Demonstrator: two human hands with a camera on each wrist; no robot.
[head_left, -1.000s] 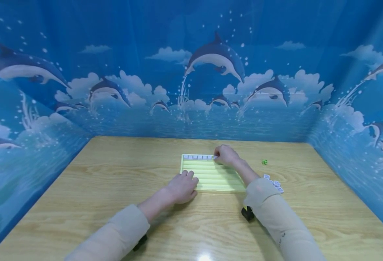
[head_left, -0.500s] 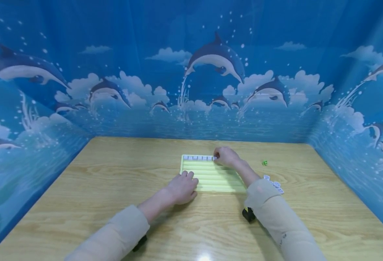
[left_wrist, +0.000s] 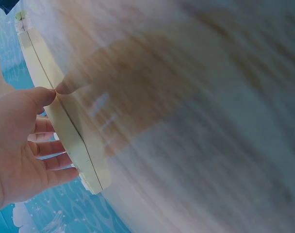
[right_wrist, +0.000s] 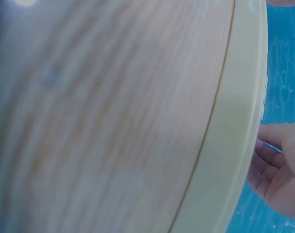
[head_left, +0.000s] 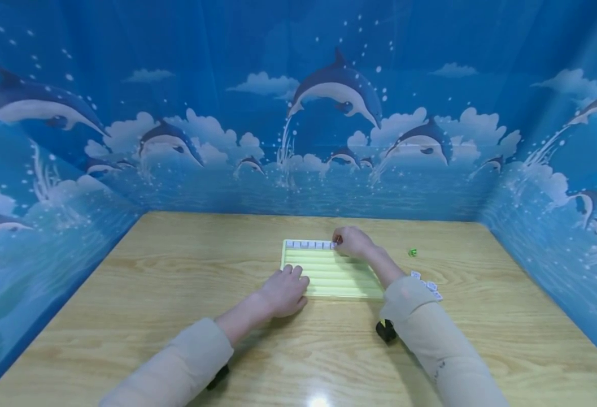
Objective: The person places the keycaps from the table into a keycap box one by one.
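Note:
A pale green ridged tray [head_left: 328,274] lies on the table, with several small white tiles [head_left: 308,245] lined up along its far edge. My right hand [head_left: 353,242] reaches over the tray and pinches a white tile [head_left: 334,245] at the right end of that row; in the right wrist view, the tray's near side hides the fingertips and the tile. My left hand [head_left: 284,291] grips the tray's near left part, fingers over the top. In the left wrist view, its thumb [left_wrist: 43,97] presses the front side of the tray.
Several loose white tiles [head_left: 431,286] lie right of the tray, partly behind the right sleeve. A small green object [head_left: 413,252] sits farther back on the wooden table [head_left: 186,265]. Dolphin-printed blue curtains [head_left: 217,186] border the table at the back and sides.
My right hand has moved slightly left, bringing its white tile up against the row; the small gap seen a second ago has closed. The left hand and tray stay put.

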